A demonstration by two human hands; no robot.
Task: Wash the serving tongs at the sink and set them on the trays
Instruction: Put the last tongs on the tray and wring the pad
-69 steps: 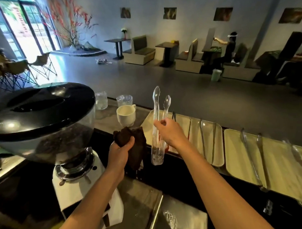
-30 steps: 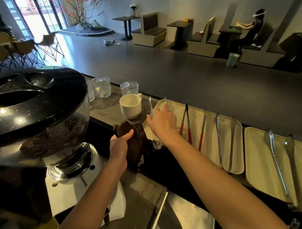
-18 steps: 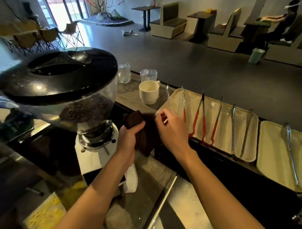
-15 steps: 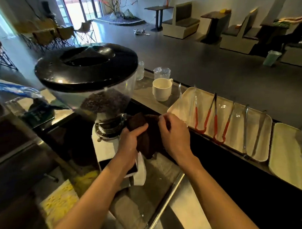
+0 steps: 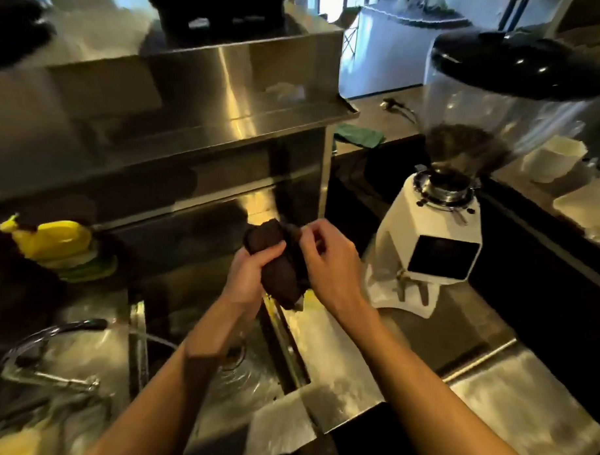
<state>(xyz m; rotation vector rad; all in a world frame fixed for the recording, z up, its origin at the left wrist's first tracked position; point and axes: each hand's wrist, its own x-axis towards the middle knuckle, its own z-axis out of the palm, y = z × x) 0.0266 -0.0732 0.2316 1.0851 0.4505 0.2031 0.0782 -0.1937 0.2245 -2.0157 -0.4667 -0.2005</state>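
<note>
A dark brown cloth [image 5: 277, 260] hangs between both hands above the steel sink [image 5: 249, 365]. My left hand [image 5: 252, 276] is closed around the cloth's left side. My right hand [image 5: 331, 262] pinches its upper right edge with thumb and fingers. No tongs show in this view. Only a corner of a cream tray [image 5: 588, 203] shows at the far right edge.
A white coffee grinder [image 5: 434, 232] with a bean hopper stands right of the sink. A faucet [image 5: 50, 334] arches at the lower left. A yellow bottle [image 5: 50, 239] sits on the left ledge. A white cup [image 5: 552, 158] and a green cloth [image 5: 359, 135] lie on the counter.
The clear tongs went down onto the left tray and my right hand came back to the cloth. My view has swung left from the trays to the sink.
</note>
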